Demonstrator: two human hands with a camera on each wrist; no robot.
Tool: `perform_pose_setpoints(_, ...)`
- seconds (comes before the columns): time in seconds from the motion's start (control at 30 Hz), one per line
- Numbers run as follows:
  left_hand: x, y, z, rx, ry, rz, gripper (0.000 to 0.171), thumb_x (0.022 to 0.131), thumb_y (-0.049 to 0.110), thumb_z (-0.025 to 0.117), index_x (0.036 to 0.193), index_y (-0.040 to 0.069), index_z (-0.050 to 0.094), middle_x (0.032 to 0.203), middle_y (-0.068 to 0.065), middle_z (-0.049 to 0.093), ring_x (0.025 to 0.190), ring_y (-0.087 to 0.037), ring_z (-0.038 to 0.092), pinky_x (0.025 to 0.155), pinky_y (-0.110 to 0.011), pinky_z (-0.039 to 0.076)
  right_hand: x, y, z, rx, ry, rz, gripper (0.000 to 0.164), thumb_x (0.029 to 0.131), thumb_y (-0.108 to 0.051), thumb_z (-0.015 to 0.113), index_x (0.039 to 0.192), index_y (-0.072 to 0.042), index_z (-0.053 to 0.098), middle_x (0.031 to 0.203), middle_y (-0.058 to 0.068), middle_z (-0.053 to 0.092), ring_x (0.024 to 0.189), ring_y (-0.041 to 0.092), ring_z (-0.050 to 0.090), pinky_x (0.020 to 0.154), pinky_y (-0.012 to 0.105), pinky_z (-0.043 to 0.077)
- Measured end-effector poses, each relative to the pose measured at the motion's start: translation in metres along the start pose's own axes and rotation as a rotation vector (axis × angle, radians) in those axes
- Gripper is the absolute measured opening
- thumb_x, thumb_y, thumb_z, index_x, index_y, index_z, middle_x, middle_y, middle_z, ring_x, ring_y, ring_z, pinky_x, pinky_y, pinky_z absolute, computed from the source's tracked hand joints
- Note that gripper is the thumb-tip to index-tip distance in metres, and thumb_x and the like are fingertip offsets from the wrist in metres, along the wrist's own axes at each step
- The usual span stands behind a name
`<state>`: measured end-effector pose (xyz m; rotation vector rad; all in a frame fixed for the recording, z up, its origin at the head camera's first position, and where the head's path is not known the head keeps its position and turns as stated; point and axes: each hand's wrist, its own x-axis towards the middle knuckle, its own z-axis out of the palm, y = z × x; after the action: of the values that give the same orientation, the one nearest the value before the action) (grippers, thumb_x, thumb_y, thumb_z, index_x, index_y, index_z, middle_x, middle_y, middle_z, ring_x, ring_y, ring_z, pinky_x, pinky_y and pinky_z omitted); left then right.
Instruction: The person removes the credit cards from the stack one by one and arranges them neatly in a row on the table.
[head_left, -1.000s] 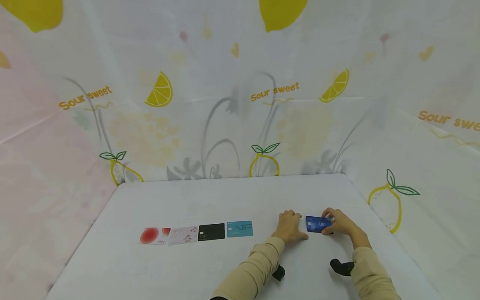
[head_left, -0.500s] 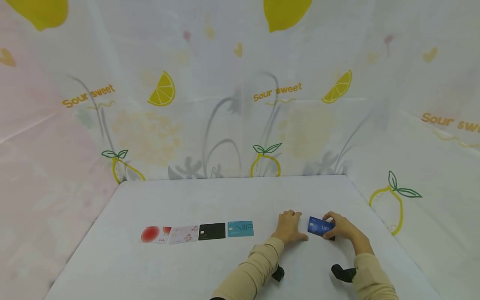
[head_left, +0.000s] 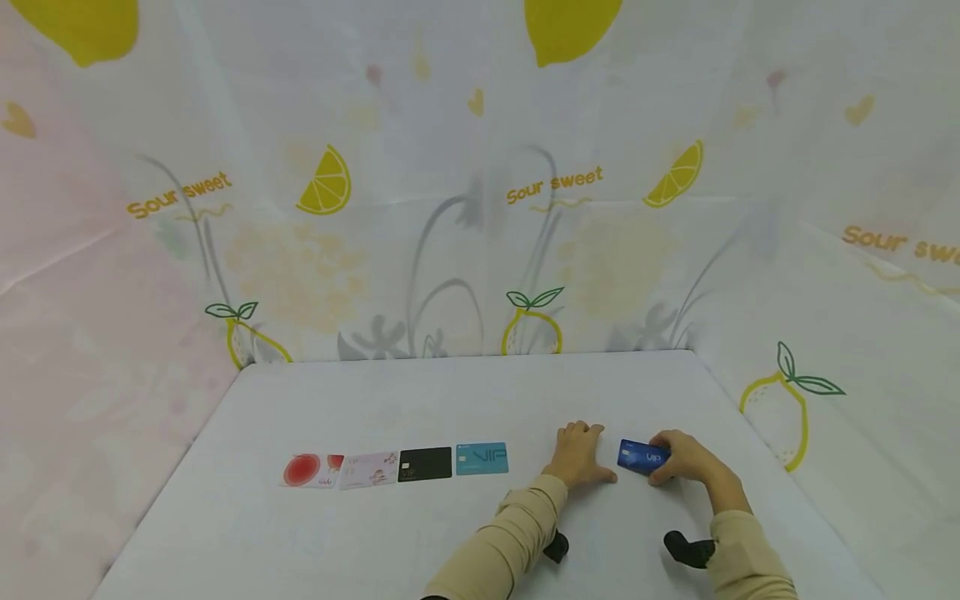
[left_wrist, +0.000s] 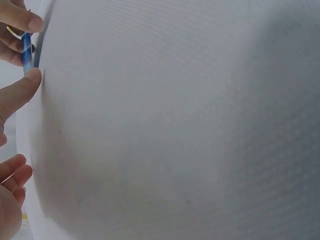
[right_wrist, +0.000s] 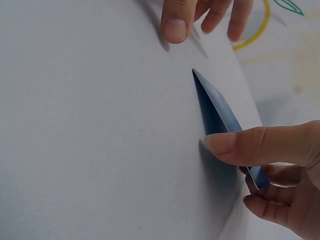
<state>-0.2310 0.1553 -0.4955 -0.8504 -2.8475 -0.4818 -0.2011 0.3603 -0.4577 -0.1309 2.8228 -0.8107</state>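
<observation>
A blue VIP card [head_left: 637, 456] is pinched between the thumb and fingers of my right hand [head_left: 690, 461], at the right of the table. In the right wrist view the card [right_wrist: 215, 102] stands tilted, one corner near the white surface, and my right thumb [right_wrist: 240, 145] lies across its face. My left hand [head_left: 576, 454] is just left of the card, thumb and fingers spread apart, holding nothing. The left wrist view shows the card [left_wrist: 26, 50] edge-on near the tip of my left thumb [left_wrist: 20, 95].
To the left, a row of cards lies flat on the white table [head_left: 360, 550]: a teal VIP card [head_left: 482, 458], a black VIP card [head_left: 425, 465], a pale pink card [head_left: 367, 470] and a white card with red circles [head_left: 307, 471]. Lemon-patterned cloth [head_left: 480, 275] rises behind.
My right hand has moved slightly nearer and to the right with the blue card. The card swung to a steeper slant, then partly levelled. My left hand stays in place.
</observation>
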Motion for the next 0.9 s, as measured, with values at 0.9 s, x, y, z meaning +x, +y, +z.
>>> perform_pose_setpoints(0.9,-0.001,-0.014,-0.007,-0.114,-0.066,0.076,0.071,0.063,0.057,0.079,0.121,0.017,0.064,0.117,0.006,0.064,0.096,-0.010,0.050,0.077,-0.025,0.032,-0.007,-0.015,0.007,0.118,0.074,-0.294,0.056,0.061,-0.012,0.085,0.110,0.007,0.063,0.102,0.016,0.059,0.086,0.024,0.051,0.071,0.037,0.045)
